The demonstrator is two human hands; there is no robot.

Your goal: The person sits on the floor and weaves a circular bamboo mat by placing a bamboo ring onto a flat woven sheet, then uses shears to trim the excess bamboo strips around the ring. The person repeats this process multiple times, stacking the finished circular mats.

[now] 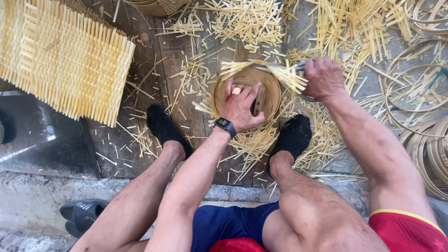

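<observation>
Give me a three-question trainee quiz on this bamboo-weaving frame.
1. True or false: the left hand presses down inside the round bamboo tray.
2. What does the right hand grip? A) a metal cutting tool B) a hammer C) a paintbrush
3. Fill in: the woven slat mat lies at the person's far ____.

Key
1. True
2. A; its blades are blurred among the slat ends.
3. left

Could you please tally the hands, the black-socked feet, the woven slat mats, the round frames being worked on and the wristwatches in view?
Hands: 2 (left hand, right hand)
Black-socked feet: 2
Woven slat mat: 1
Round frame under the hands: 1
Wristwatch: 1
Total: 7
</observation>
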